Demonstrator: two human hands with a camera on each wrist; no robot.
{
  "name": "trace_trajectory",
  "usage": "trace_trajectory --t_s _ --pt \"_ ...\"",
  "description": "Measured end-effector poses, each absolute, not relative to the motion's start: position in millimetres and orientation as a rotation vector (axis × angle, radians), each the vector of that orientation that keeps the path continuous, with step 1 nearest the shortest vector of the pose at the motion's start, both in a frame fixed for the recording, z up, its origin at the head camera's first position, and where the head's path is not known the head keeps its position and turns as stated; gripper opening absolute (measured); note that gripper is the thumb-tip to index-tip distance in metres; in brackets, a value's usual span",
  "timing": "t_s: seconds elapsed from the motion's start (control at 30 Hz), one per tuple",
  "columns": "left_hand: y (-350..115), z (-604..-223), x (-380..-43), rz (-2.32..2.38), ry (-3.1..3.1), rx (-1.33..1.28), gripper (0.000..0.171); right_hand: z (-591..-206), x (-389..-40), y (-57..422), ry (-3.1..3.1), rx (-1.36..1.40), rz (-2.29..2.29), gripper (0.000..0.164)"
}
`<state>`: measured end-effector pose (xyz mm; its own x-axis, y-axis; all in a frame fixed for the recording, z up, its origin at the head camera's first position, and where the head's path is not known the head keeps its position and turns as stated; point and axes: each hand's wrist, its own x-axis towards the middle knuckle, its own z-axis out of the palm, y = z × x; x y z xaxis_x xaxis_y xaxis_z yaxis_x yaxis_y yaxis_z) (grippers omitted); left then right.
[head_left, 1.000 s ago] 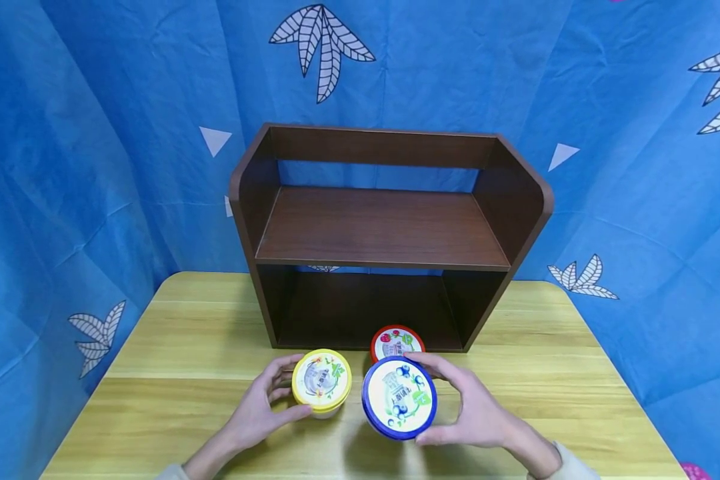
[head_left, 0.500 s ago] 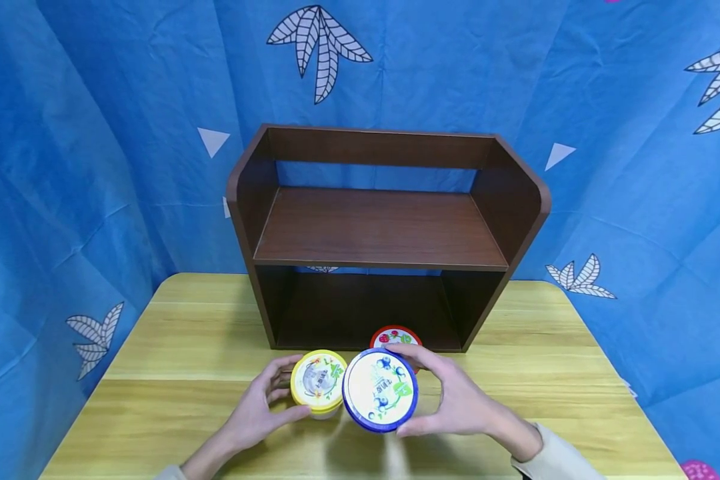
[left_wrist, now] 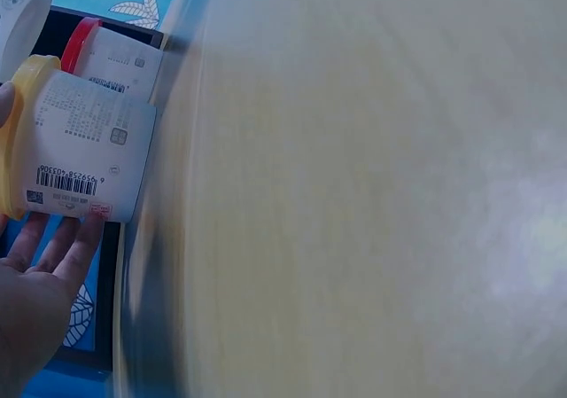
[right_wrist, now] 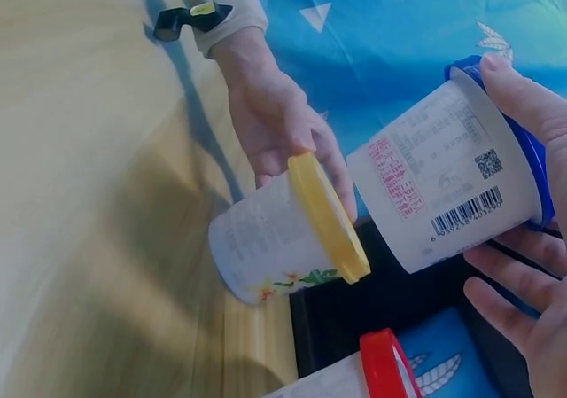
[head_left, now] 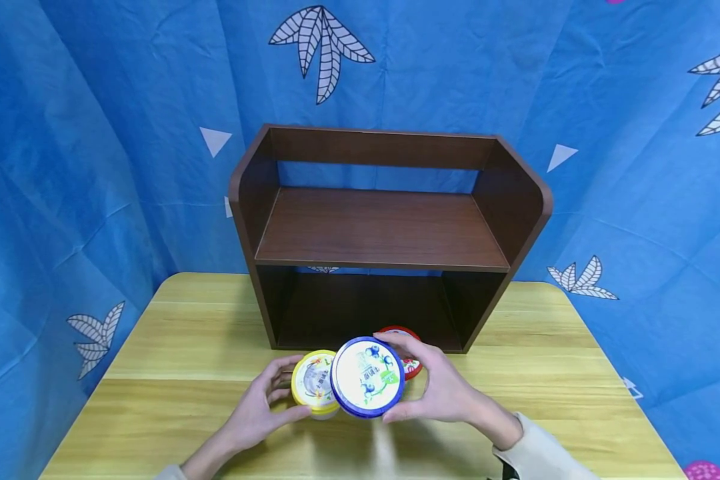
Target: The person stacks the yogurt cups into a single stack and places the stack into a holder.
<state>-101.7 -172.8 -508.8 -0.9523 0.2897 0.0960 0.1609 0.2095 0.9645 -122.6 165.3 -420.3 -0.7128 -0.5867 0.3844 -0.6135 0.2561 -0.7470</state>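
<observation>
A white tub with a yellow lid [head_left: 313, 381] stands on the table, and my left hand [head_left: 257, 415] grips it from the left, thumb at the front. My right hand [head_left: 441, 387] holds a blue-lidded tub [head_left: 366, 379] raised off the table, its lid overlapping the yellow one's edge in the head view. From the right wrist, the blue-lidded tub [right_wrist: 443, 176] is tilted, its base close to the yellow lid [right_wrist: 330, 221]; whether they touch I cannot tell. Behind them a red-lidded tub [head_left: 412, 369] is partly hidden by the right hand and the blue-lidded tub.
A dark brown two-level shelf [head_left: 384, 227] stands at the back of the wooden table [head_left: 546, 373], just behind the red-lidded tub. Blue patterned cloth [head_left: 96, 167] hangs behind and at both sides.
My right hand has carried the blue-lidded tub left and away from me, from in front of the red-lidded tub to beside and over the yellow one. My left hand has stayed put.
</observation>
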Motion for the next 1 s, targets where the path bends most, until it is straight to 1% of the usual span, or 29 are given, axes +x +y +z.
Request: trace_trajectory --t_s 0.2,0.3,0.5,1.0 --pt "-174 -510 -102 1.859 2.368 0.492 0.078 -424 -129 160 -2.493 1.111 1.524 0.091" --pt "-175 -511 -103 1.865 2.372 0.506 0.077 -425 -133 157 -2.487 1.102 1.55 0.09" --pt "-175 -511 -102 1.867 2.367 0.503 0.078 -429 -140 152 -2.478 1.079 1.605 0.09" --pt "-172 -503 -100 1.832 2.333 0.394 0.08 -428 -148 134 -2.458 1.076 1.647 0.095"
